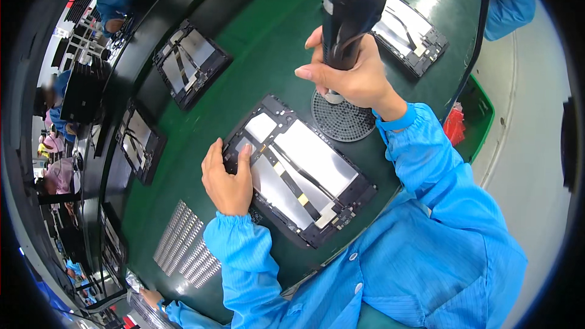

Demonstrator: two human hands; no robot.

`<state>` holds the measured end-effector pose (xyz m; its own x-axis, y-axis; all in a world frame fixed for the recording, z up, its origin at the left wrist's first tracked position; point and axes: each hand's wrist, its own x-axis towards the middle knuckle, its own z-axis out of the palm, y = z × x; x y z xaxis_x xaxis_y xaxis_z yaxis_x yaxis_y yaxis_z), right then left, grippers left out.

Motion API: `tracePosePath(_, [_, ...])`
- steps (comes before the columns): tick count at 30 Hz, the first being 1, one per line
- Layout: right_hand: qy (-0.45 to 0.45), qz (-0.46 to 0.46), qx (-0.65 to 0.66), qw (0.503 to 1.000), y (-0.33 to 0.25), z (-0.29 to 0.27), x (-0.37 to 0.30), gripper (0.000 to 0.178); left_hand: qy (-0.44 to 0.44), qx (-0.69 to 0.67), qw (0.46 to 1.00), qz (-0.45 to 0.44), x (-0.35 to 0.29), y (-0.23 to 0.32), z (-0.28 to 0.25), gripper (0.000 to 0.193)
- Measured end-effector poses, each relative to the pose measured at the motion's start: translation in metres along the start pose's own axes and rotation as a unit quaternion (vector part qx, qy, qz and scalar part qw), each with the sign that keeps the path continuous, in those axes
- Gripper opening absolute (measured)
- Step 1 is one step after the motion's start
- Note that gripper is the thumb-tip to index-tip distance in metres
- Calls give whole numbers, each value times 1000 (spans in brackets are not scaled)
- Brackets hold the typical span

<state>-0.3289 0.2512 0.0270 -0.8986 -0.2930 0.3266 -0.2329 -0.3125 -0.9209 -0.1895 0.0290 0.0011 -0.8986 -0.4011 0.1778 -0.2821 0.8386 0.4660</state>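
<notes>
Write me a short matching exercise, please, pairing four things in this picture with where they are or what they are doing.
1. left hand
2. right hand
3. green bin
4. silver parts

A. wrapped around a black tool
B. arranged in rows on a green bench
C. touching the edge of an open device
D. with red material inside

Pairs: 1-C, 2-A, 3-D, 4-B

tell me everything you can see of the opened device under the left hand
The opened device is a flat, dark-framed rectangle lying slantwise on the green bench, its inside facing up. It shows shiny, metal-looking silver plates, dark strips running roughly lengthwise, one with yellow patches, and small circuit parts near its lower-right end. The left hand touches its left corner, thumb over the inside.
</notes>
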Motion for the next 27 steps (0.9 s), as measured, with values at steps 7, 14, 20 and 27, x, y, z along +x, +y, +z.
tracePosePath(7, [-2,8,-4,1000,2,-9,-1,31,-61,19,982,179,-49,26,-17,47])
tracePosePath(14, [-1,3,-12,1000,7,-7,1,32,-192,-77,933,296,-127,49,-21,56])
tracePosePath(20, [42,-51,-62,996,10,4,-12,32,-134,-73,934,322,-123,12,1,47])
tracePosePath(27, [16,-83,-56,995,4,41,-40,36,-12,-24,990,136,-108,-95,-73,39])
